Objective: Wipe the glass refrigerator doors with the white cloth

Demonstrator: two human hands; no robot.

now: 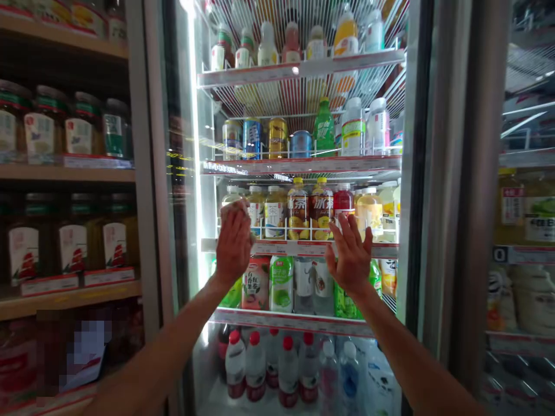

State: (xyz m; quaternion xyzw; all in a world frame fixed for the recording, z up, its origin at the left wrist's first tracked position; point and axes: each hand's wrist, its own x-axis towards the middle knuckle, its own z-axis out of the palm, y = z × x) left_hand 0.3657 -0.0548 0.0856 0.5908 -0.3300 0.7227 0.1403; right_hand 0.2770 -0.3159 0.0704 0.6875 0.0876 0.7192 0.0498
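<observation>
A lit drinks fridge stands in front of me, and faint reflections suggest a glass door before its shelves. My left hand presses a pale, crumpled cloth that shows past its fingertips, level with the bottled tea row. To the right, my right hand is spread with fingers apart and palm forward, seemingly flat on the glass. It holds nothing. Between the hands, behind the glass, are iced tea bottles with yellow caps. Just below them is a green-labelled bottle.
Wooden shelves with jars flank the fridge on the left. A metal door frame borders the right, beside another fridge with bottles. Red-capped bottles stand on the fridge floor. A blurred-out patch covers something at lower left.
</observation>
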